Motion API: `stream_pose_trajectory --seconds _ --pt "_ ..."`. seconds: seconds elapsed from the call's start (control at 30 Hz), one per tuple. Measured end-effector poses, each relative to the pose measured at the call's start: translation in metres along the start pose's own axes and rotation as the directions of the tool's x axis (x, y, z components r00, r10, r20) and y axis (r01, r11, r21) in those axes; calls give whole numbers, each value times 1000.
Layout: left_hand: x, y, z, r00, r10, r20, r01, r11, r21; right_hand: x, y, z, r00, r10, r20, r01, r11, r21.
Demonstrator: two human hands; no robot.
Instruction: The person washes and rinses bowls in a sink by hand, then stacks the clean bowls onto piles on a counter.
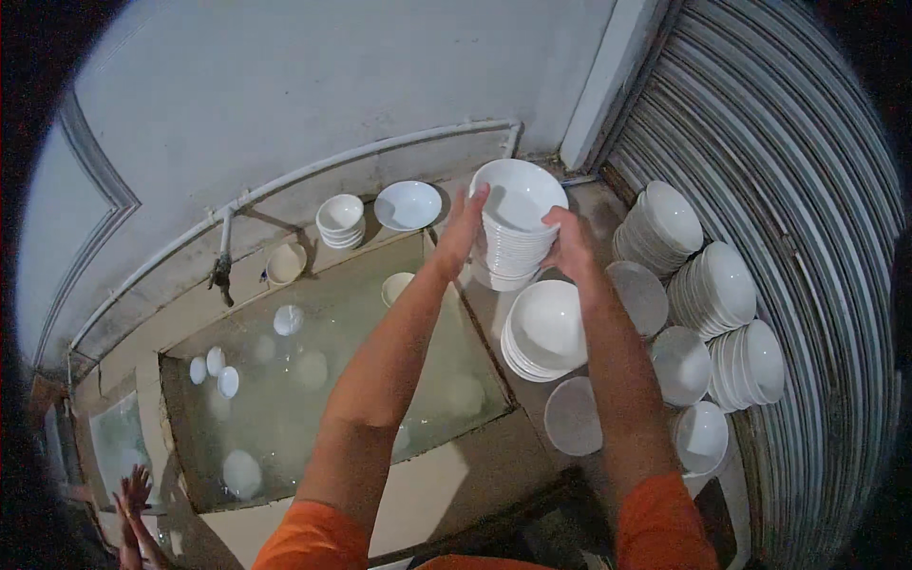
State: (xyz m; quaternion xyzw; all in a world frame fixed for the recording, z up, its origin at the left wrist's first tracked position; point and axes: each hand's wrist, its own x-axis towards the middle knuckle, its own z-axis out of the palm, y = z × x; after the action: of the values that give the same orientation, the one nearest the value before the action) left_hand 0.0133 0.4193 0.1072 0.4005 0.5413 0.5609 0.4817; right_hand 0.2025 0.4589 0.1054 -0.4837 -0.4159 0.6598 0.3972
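Both my arms reach forward to a tall stack of white bowls (518,195) at the far end of the ledge. My left hand (463,228) grips the stack's left side, its thumb near the top rim. On the opposite side my right hand (570,245) is closed round it, thumb at the rim. Whether the stack rests on the ledge or hangs just above it I cannot tell. Just nearer stands a shorter stack of wider white bowls (546,328), partly behind my right forearm.
Left of my arms is a basin of cloudy water (342,370) with several bowls in it. Small stacked bowls (340,220) and a wide bowl (408,205) sit behind it, below a tap (221,275). Leaning bowl stacks (727,290) line the corrugated shutter (807,190). Another person's hands (135,494) show lower left.
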Motion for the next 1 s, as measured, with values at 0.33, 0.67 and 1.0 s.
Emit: stream_pose_trajectory --seconds 0.33,0.67,1.0 --pt "32 1 0 953 -248 174 231 966 114 -9 -4 3 996 48 -68 -49 999 -10" --pt "47 -65 -28 943 -103 316 169 967 -190 30 6 -13 998 -48 26 49 999 -10" --pt "36 -73 34 996 88 27 -75 944 -320 52 29 -24 995 -101 14 96 978 187"
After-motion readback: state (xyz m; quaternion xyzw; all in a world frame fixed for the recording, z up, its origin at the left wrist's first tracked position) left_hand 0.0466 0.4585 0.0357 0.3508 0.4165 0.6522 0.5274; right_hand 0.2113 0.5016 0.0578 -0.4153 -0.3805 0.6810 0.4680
